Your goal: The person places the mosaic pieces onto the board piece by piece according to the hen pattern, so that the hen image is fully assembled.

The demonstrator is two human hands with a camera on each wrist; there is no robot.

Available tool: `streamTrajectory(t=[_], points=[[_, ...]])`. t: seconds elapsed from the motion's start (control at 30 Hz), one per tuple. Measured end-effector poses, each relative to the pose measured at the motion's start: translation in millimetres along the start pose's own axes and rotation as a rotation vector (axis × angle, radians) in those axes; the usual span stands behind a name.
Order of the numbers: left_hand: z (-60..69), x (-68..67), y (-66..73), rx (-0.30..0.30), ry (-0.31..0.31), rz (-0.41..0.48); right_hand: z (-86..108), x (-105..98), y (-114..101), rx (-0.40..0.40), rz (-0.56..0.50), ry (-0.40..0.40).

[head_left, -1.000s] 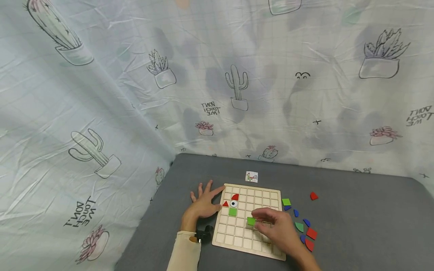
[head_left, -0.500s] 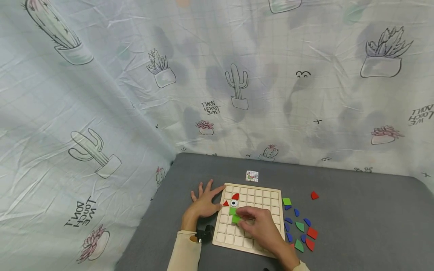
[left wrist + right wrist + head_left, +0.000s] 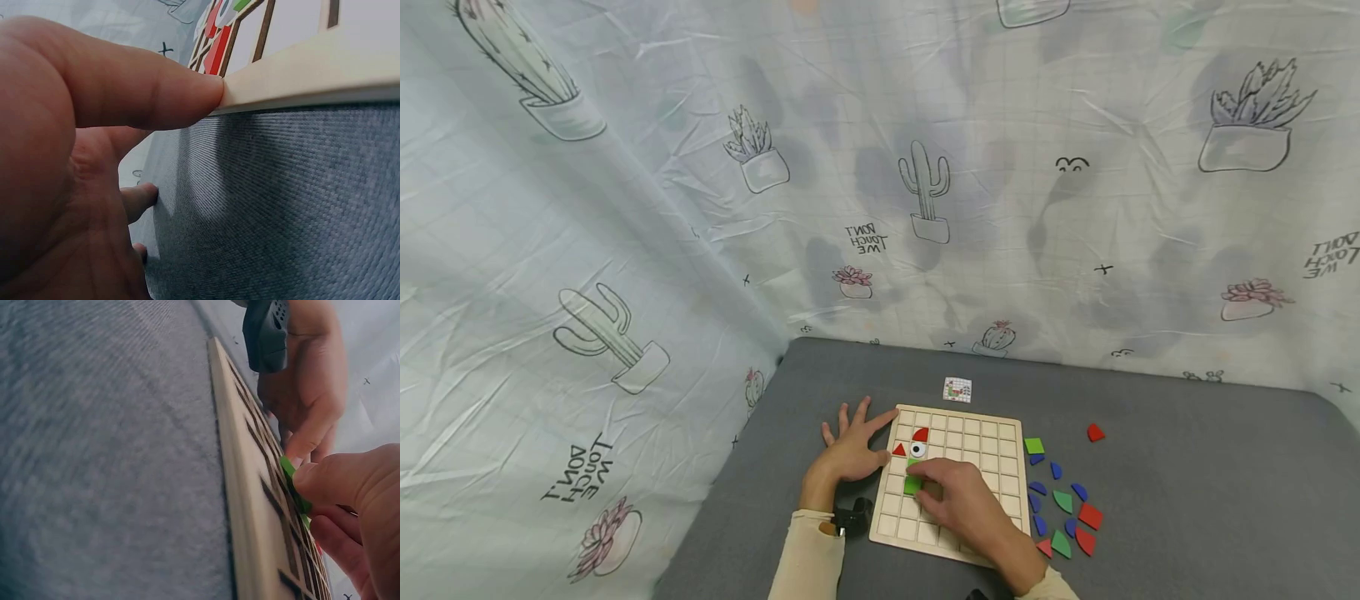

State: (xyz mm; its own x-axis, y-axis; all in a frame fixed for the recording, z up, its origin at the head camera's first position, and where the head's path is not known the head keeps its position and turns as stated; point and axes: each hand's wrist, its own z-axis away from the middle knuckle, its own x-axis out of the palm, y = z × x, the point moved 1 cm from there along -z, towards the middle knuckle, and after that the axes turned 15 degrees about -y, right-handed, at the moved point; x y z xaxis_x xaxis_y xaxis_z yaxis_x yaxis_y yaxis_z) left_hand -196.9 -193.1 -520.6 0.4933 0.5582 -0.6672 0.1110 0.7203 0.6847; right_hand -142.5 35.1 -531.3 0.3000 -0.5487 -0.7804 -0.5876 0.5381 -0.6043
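Note:
A wooden grid board (image 3: 907, 530) lies on the grey table. My left hand (image 3: 848, 457) spreads its fingers at the board's left side; in the left wrist view its thumb (image 3: 162, 94) touches the board's edge. My right hand (image 3: 961, 496) pinches a green square tile (image 3: 912, 485) at the board's left part. In the right wrist view, thumb and fingers hold this green tile (image 3: 291, 478), tilted against the grid. Just above it sits another green square, partly covered by fingers. Higher up are a round eye tile (image 3: 917, 450), a red triangle (image 3: 899, 450) and a red quarter-circle (image 3: 921, 434).
Behind the board lies a small picture card (image 3: 957, 390). Right of the board are loose tiles: a green square (image 3: 1033, 446), a red square (image 3: 1091, 517), green quarter-circles (image 3: 1062, 501), red pieces and several blue half-circles (image 3: 1079, 492). A patterned curtain (image 3: 1037, 208) hangs behind the table.
My right hand has carried the green square leftward across the board, to just below the other green square. More loose tiles now show at the right. The left hand keeps its place.

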Motion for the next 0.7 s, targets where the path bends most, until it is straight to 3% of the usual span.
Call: streamTrajectory(t=[0.33, 0.53, 0.7], points=[[-3.4, 1.7, -5.2, 0.016, 0.009, -0.008, 0.2, 2.1, 0.9, -0.002, 0.021, 0.024], [-11.3, 5.9, -13.6, -0.019, 0.019, -0.044, -0.6, 2.8, 1.7, -0.019, 0.005, 0.032], [-10.5, 5.4, -11.0, -0.042, 0.002, -0.037, 0.7, 2.3, 2.3, -0.013, -0.001, 0.029]])
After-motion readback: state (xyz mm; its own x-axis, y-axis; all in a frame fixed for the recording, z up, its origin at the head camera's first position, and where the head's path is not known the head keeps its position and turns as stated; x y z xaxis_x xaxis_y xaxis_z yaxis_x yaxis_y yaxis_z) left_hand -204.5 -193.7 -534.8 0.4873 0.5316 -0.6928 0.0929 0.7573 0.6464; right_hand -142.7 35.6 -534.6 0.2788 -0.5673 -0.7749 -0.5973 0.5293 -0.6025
